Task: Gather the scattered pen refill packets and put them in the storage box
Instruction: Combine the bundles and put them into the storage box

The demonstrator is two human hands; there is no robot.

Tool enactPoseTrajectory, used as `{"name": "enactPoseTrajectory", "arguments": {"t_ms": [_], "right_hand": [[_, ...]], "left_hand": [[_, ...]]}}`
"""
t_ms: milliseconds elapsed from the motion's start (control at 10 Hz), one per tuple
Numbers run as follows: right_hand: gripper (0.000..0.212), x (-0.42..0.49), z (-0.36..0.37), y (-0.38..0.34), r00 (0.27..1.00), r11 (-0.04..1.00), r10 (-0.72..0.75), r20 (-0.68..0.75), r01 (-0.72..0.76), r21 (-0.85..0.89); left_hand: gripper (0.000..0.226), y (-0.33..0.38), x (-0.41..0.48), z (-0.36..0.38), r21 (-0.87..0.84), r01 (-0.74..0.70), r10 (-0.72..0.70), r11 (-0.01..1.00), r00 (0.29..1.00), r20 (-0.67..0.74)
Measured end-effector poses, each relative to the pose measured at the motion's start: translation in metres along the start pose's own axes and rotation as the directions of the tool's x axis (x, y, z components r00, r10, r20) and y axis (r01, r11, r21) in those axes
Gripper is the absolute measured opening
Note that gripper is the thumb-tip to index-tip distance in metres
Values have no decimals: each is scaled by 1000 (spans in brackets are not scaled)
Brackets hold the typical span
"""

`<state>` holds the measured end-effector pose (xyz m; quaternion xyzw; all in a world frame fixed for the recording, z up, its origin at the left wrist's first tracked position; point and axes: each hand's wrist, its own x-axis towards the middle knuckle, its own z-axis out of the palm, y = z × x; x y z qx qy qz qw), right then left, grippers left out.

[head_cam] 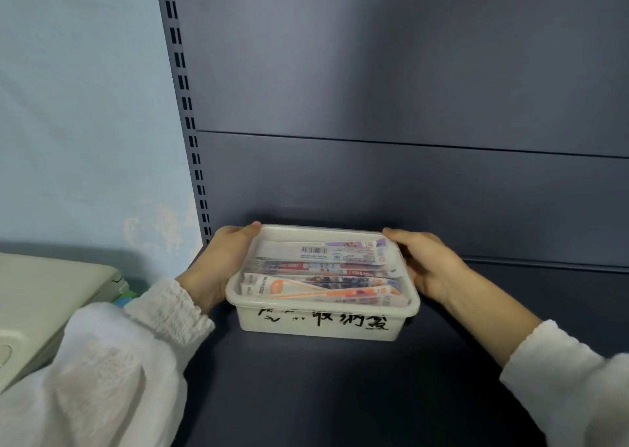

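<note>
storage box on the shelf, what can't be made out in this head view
Head view:
Lower refill packets: covered by the top ones, so no count.
Writing on the storage box front: left characters smeared.
Fingers of left hand and right hand: behind the box walls.
Beige object: cut off by the left edge and a sleeve.

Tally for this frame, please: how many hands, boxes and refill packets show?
Hands: 2, the left hand and the right hand, both holding the box
Box: 1
Packets: at least 4; they overlap inside the box, so the exact count is unclear
Total: at least 7
</note>
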<state>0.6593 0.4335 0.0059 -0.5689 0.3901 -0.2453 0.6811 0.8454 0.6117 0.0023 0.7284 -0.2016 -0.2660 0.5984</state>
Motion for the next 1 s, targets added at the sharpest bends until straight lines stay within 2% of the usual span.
{"name": "enactPoseTrajectory", "arguments": {"t_ms": [100, 300, 400, 500, 600, 700, 800, 900, 1000], "right_hand": [[24, 1, -1, -1, 1000, 1000, -5, 4, 5, -17], [32, -10, 3, 3, 991, 981, -127, -34, 121, -151], [33, -18, 1, 0, 980, 962, -198, -25, 189, -197], [48, -34, 5, 8, 981, 951, -183, 69, 194, -241], [54, -45, 21, 18, 973, 910, -208, 103, 231, -344], [56, -43, 28, 15, 950, 829, -305, 69, 301, -471], [47, -43, 28, 13, 947, 821, -319, 22, 288, -493], [42, -49, 30, 15, 911, 801, -405, -72, 316, -508], [40, -64, 33, 6, 751, 688, -618, -231, 374, -622]], "left_hand": [[32, 0, 1, 0, 1, -2, 2, 1000, 1000, 9], [31, -2, -4, -2, -33, -75, 76, 997, 997, 35], [37, 1, -9, -9, 19, -217, 218, 976, 976, -25], [49, -2, -20, -15, 63, -272, 268, 960, 962, 56], [61, -13, -30, -10, 88, -220, 207, 972, 969, 133], [65, -16, -32, -7, 78, -237, 229, 968, 968, 102], [64, -16, -31, -7, 6, -242, 240, 970, 965, 103], [61, -15, -36, -3, -98, -214, 227, 972, 962, 151], [64, -9, -41, -8, -154, -177, 202, 972, 964, 171]]}}
